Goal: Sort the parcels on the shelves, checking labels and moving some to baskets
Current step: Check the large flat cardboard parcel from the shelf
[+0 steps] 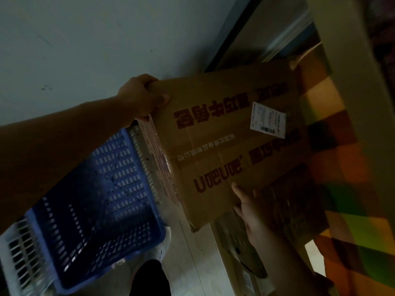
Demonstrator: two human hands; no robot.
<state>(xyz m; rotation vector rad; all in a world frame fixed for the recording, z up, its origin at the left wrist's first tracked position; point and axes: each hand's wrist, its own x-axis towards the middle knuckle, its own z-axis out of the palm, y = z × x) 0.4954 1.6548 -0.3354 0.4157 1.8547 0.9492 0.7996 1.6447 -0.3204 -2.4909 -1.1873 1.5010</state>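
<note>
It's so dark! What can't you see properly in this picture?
- Head view: the white label on the cardboard box is too small and blurred to read.
- The left hand has its fingertips hidden behind the box corner.
- The blue basket is partly covered by the arm and box.
- Things below the right hand are too dark and blurred.
</note>
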